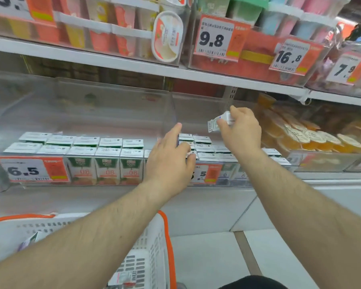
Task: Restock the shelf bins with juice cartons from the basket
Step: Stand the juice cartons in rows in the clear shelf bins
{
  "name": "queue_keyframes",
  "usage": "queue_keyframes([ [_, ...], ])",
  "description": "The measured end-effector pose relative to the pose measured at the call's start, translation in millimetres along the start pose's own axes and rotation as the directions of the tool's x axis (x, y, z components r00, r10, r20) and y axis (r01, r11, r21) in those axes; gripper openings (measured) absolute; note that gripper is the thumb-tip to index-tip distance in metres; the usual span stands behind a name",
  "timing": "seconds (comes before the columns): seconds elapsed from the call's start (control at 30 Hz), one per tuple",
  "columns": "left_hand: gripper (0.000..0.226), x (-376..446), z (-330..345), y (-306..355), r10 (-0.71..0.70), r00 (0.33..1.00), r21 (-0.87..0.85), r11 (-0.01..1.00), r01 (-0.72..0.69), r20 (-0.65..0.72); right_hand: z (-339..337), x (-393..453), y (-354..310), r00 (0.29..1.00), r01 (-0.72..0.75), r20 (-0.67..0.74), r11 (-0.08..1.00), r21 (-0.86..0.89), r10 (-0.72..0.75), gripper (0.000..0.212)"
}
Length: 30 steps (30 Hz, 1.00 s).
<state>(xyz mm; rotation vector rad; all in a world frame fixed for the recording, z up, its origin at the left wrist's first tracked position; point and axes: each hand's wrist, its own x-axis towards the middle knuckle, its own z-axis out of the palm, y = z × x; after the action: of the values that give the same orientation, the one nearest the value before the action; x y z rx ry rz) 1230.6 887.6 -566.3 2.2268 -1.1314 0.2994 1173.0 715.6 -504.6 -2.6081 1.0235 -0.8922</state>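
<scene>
My R hand (241,127) pinches a juice carton (221,120) above the right clear shelf bin (217,105). L hand (171,159), fingers straight, rests on cartons packed in that bin. White basket w/ orange rim (152,247) sits below, more cartons inside.

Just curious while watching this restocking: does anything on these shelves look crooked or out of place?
Mostly tidy. One oval tub on the upper shelf stands tipped on edge, showing its lid, unlike its neighbours. The juice cartons below sit in neat rows.
</scene>
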Motion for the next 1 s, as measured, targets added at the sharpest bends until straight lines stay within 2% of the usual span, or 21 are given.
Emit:
queue_keyframes([
  [0.13, 0.036, 0, 8, 0, 0.002, 0.995, -0.007, 1.000, -0.003, -0.102, 17, 17, 5, 0.976, -0.048, 0.201, 0.983, -0.177, 0.084, 0.043],
  [0.27, 0.034, -1, 10, -4, 0.021, 0.993, -0.017, 1.000, -0.023, -0.114, 30, 24, 7, 0.913, -0.071, 0.389, 0.987, -0.143, 0.122, 0.038],
  [0.47, 0.032, 0, 10, -2, 0.010, 0.995, -0.024, 1.000, -0.013, -0.100, 28, 33, 3, 0.847, -0.023, 0.520, 0.984, -0.178, 0.114, 0.036],
  [0.7, 0.033, 0, 11, -2, 0.020, 0.994, -0.029, 0.999, -0.023, -0.104, 16, 24, -12, 0.796, 0.028, 0.593, 0.973, -0.231, 0.118, 0.038],
  [0.77, 0.033, 0, 11, -3, 0.032, 0.995, -0.026, 0.999, -0.035, -0.100, 17, 21, -16, 0.773, 0.067, 0.624, 0.964, -0.258, 0.113, 0.046],
  [0.87, 0.028, -2, 9, -5, 0.043, 0.997, -0.035, 0.998, -0.045, -0.064, 24, 15, -20, 0.720, 0.073, 0.666, 0.933, -0.352, 0.195, 0.064],
  [0.93, 0.019, -2, 4, -6, 0.032, 0.999, -0.066, 0.997, -0.033, -0.017, 28, 10, -17, 0.735, 0.033, 0.636, 0.926, -0.376, 0.233, 0.066],
  [1.0, 0.028, -5, -2, -8, 0.013, 1.000, -0.102, 0.995, -0.011, 0.019, 24, 0, -18, 0.823, -0.013, 0.529, 0.939, -0.344, 0.206, 0.063],
])
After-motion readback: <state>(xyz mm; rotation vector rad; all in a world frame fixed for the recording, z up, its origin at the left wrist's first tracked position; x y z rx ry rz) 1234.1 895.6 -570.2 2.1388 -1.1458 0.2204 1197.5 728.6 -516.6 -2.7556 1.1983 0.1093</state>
